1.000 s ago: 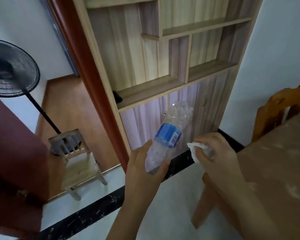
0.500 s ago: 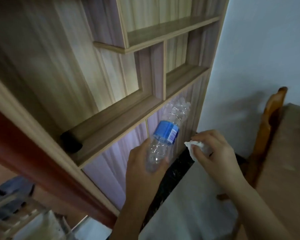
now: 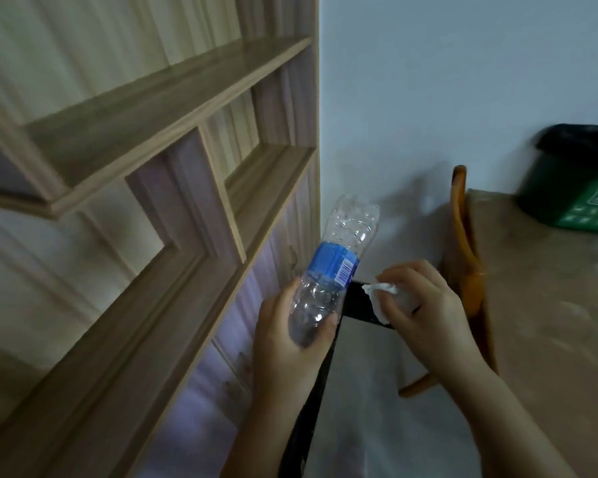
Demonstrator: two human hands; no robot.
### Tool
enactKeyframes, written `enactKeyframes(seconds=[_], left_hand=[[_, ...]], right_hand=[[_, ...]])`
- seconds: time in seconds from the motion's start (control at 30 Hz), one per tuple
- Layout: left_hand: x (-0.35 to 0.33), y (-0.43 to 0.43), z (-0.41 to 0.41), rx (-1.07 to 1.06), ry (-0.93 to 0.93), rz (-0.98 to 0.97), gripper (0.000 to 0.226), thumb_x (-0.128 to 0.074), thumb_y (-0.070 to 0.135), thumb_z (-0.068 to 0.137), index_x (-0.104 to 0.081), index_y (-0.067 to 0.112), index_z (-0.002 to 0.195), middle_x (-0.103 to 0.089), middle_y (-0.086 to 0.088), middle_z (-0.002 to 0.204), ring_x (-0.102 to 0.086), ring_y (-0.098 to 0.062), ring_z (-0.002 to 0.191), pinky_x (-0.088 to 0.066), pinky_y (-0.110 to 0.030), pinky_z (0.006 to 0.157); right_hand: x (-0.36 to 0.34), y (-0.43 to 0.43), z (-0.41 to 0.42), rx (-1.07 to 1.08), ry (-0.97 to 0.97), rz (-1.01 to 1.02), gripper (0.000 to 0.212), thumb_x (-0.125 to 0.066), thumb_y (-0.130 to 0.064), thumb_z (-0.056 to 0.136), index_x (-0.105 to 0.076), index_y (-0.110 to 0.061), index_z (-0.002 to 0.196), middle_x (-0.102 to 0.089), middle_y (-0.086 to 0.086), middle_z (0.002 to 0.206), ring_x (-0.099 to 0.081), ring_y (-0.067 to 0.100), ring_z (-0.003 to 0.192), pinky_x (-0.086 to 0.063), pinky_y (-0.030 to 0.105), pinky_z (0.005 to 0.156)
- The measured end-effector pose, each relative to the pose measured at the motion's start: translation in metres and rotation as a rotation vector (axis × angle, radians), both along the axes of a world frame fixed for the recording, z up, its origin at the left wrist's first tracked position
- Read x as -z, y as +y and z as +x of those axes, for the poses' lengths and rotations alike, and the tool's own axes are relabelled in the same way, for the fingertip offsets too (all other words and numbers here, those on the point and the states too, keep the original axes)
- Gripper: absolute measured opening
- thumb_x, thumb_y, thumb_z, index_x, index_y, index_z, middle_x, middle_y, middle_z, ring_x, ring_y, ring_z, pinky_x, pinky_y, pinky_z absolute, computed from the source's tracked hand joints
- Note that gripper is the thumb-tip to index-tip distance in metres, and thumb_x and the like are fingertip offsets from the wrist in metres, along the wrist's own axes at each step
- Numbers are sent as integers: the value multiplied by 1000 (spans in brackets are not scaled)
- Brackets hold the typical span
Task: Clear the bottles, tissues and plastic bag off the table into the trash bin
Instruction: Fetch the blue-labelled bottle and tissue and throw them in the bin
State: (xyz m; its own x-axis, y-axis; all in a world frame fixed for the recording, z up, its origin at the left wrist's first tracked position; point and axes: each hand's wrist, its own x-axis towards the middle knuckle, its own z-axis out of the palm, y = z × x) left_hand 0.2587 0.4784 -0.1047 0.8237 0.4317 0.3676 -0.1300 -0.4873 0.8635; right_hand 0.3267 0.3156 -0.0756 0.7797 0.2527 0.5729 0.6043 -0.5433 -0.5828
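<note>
My left hand [image 3: 290, 343] grips an empty clear plastic bottle [image 3: 335, 267] with a blue label, its base pointing up and away from me. Just to the right, my right hand [image 3: 425, 315] holds a crumpled white tissue [image 3: 382, 293] in its curled fingers. Both hands are held out over the floor, left of the table [image 3: 549, 305]. A dark green trash bin [image 3: 573, 181] with a black bag liner stands on the table's far right part, well beyond my right hand.
A tall wooden shelf unit [image 3: 145, 201] with cabinet doors below fills the left. A wooden chair [image 3: 463, 257] is pushed against the table's left edge. A pale wall lies ahead; light floor tiles with a black strip lie below my hands.
The view has swung to the right: the fan, doorway and small stool have left the view, and the green bin on the table has come in. Both hands keep their holds.
</note>
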Motion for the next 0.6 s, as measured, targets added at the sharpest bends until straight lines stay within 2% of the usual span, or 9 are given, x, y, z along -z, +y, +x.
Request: enactKeyframes(seconds=[0.07,0.17,0.23,0.3,0.37,0.43,0.53,0.6], left_hand=[[-1,0,36,41,-20,9,53,-66,50,64,-47,49,114,-57,11,109,-56,-2,102,-49,-22,84],[-4,-5,95,99,-53,25,52,-68,44,66,-47,45,114,-57,16,109,-56,2,101,-45,-13,83],[-10,-9,136,132,-69,3,49,-69,43,67,-49,46,112,-57,18,108,-56,1,101,-44,-12,83],[-17,-13,176,155,-74,34,48,-68,44,67,-52,45,112,-58,14,107,-57,-4,102,-46,-19,86],[-24,-21,215,167,-95,71,53,-68,45,66,-51,40,116,-58,12,109,-56,-6,104,-45,-23,88],[-31,-31,249,192,-106,67,55,-66,47,65,-52,36,117,-56,15,110,-55,-3,104,-41,-14,88],[-33,-47,288,265,-108,73,60,-64,50,66,-55,23,119,-58,8,111,-53,1,104,-37,-7,86],[-31,-57,312,318,-101,82,61,-64,51,67,-55,21,119,-58,7,112,-51,5,105,-35,-4,85]], right_hand=[[4,-3,29,42,6,14,19,-55,-26,81,-64,-10,87,-54,-4,88,-50,7,80,-40,12,72],[5,-8,78,93,25,53,13,-60,-19,79,-65,-10,88,-56,-2,89,-53,10,81,-43,18,70],[1,-14,111,128,25,62,9,-66,-13,79,-65,-9,88,-57,-1,88,-54,12,81,-45,23,71],[-6,-23,142,158,15,61,11,-69,-6,78,-65,-7,88,-58,2,89,-56,17,82,-47,26,72],[-12,-35,172,191,-15,68,10,-67,-10,78,-65,-8,88,-58,3,88,-57,17,81,-44,18,74],[-16,-48,198,241,-36,77,12,-63,-16,77,-66,-8,86,-58,2,87,-56,15,80,-39,9,74],[-17,-64,226,307,-21,100,15,-62,-20,78,-66,-9,86,-59,2,87,-54,12,83,-36,6,76],[-14,-74,242,356,-22,115,19,-60,-27,78,-66,-10,85,-58,1,87,-53,9,83,-35,5,75]])
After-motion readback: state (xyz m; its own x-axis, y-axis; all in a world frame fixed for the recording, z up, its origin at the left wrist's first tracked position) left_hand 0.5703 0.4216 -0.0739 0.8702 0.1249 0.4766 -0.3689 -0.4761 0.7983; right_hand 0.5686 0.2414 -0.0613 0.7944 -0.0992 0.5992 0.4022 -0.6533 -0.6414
